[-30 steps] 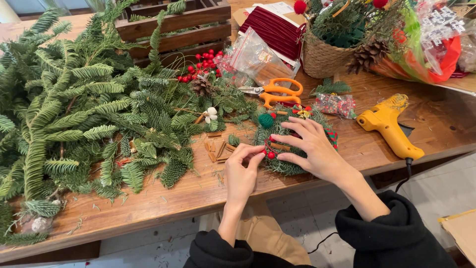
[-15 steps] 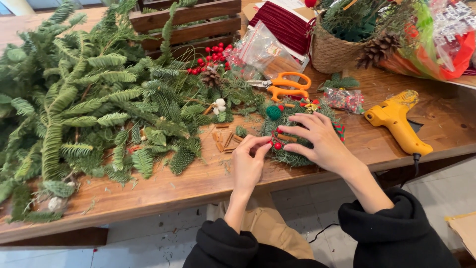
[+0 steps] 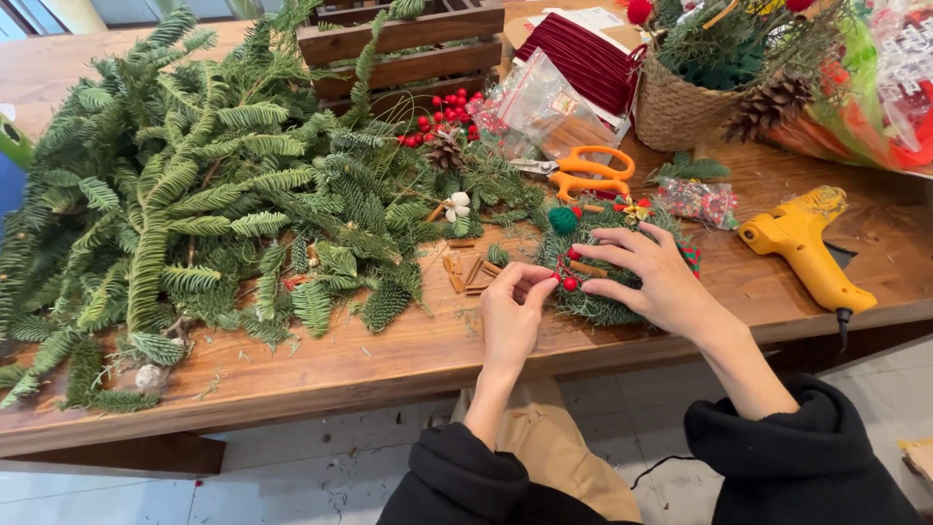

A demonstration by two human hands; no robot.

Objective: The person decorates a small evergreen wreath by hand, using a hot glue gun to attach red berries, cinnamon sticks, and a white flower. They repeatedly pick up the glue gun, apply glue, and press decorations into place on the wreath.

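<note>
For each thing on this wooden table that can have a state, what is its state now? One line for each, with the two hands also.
Left hand: fingers pinched on small red berries.
Right hand: spread flat on small green wreath.
Small green wreath: lying flat near the table edge.
Orange-handled scissors: closed, lying flat.
Yellow glue gun: lying on its side, untouched.
Woven basket: upright, filled with greenery.
Wooden crate: upright, branches over it.

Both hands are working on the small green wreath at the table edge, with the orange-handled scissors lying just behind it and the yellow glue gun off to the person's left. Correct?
Not quite. The head view shows the yellow glue gun to the person's right, past the right hand. The rest holds: the left hand and right hand are on the small green wreath, with the orange-handled scissors just behind it.
</note>
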